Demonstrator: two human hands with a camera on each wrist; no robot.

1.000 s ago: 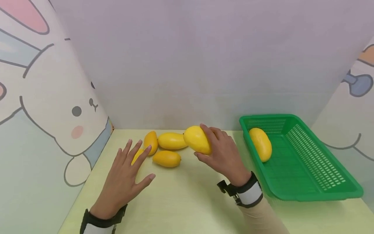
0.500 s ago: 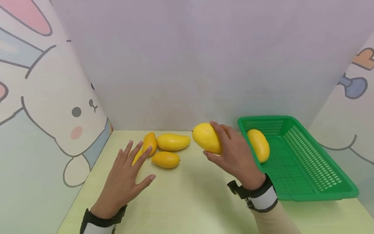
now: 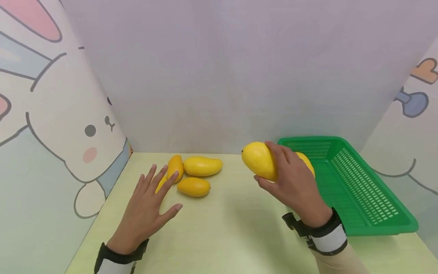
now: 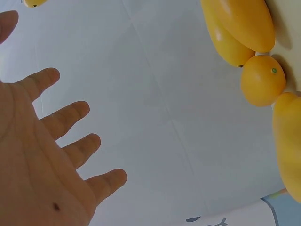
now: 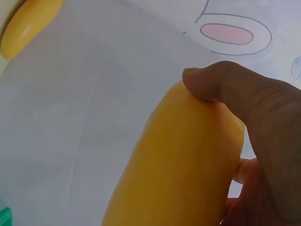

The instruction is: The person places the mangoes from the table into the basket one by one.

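Small walled work booth, type of premises undetermined, pale yellow-green tabletop (image 3: 212,236), plain greyish-lilac back wall (image 3: 219,76), rabbit-printed left wall (image 3: 61,114), cartoon-printed right wall (image 3: 410,139).

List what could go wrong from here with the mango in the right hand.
1. The held mango looks smooth and much of it juts out past the right grip, so it might slip and drop onto the table.
2. If carried over too low, it could knock the rim of the green basket.
3. It may bump the basket's mango, which the right grip partly hides in the head view.
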